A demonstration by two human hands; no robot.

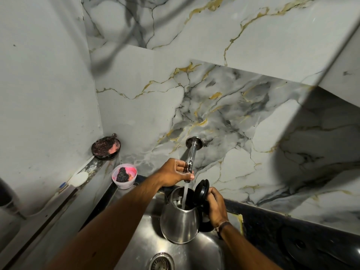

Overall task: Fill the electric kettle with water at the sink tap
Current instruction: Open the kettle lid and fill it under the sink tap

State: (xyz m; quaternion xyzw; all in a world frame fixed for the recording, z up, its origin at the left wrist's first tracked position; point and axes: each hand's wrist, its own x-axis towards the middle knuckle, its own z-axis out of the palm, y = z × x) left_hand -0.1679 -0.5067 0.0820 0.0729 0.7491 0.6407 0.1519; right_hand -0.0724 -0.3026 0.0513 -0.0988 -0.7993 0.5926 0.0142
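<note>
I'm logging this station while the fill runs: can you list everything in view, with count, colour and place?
kettle: one, steel with black handle, held over the sink under the tap
kettle lid: one, black, hinged open on the right
tap: one, chrome, on the marble wall
water stream: one, clear, falling into the kettle
sink: one, steel, bottom centre
drain: one, steel, bottom edge
pink cup: one, with dark scrubber, left of the sink
round dish: one, dark with pink residue, in the corner
kettle base: one, black, on the right counter
left hand: one, fingers on the tap
right hand: one, gripping the kettle handle
</note>
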